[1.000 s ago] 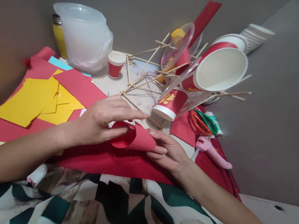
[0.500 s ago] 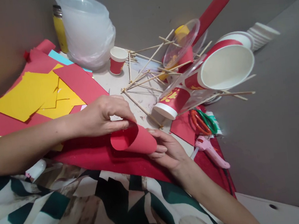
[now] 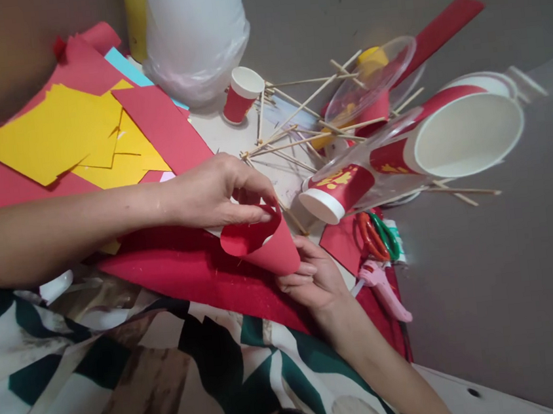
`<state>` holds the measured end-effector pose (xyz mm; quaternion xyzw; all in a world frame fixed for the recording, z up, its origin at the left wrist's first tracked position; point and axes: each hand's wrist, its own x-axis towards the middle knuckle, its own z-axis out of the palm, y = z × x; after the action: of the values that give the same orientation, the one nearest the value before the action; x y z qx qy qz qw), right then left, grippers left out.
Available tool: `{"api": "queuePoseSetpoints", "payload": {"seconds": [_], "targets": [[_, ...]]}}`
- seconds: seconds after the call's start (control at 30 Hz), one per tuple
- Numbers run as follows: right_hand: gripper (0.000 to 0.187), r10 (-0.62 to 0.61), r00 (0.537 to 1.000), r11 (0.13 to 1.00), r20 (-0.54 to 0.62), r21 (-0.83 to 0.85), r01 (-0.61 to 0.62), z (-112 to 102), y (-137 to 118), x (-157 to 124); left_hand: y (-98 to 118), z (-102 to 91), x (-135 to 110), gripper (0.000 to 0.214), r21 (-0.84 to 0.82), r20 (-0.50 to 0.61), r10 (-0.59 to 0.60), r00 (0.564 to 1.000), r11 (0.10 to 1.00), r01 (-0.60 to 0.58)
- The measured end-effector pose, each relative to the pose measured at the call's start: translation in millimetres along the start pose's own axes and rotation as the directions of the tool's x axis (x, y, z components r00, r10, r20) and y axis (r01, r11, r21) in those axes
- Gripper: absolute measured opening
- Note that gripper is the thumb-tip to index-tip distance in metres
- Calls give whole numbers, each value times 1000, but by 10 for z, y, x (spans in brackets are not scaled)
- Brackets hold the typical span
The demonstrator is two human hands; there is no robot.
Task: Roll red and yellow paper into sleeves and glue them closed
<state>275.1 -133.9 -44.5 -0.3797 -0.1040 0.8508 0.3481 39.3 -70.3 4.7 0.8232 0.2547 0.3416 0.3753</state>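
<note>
A sheet of red paper, curled into a tapering tube, is held between my two hands above the red cloth. My left hand pinches the upper rim of its wide end, thumb inside the opening. Around the narrow end, the fingers of my right hand are closed at the right. Something pale shows within the tube, too little to name. Just beyond my hands stands a frame of thin wooden sticks with red-and-white paper cups and clear plastic pieces.
Yellow paper pieces lie over red sheets at the left. A small paper cup stands before a white plastic bag. Scissors and a pink glue gun lie at the right edge, near the wall.
The camera view has shifted, so the whole scene sits differently. The red paper tube has turned slightly, its wide end facing more upward. Both hands keep their hold.
</note>
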Motion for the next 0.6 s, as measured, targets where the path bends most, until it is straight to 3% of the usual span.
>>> {"api": "queuePoseSetpoints", "payload": {"seconds": [0.3,0.6], "targets": [[17,21,998,999,-56,40,-19,-28,-7,3,-37,-32,-9,18,52,2,100,995,994,-100],[17,4,997,999,-78,50,0,13,3,-25,-35,-11,-27,18,105,13,126,992,986,-127]]}}
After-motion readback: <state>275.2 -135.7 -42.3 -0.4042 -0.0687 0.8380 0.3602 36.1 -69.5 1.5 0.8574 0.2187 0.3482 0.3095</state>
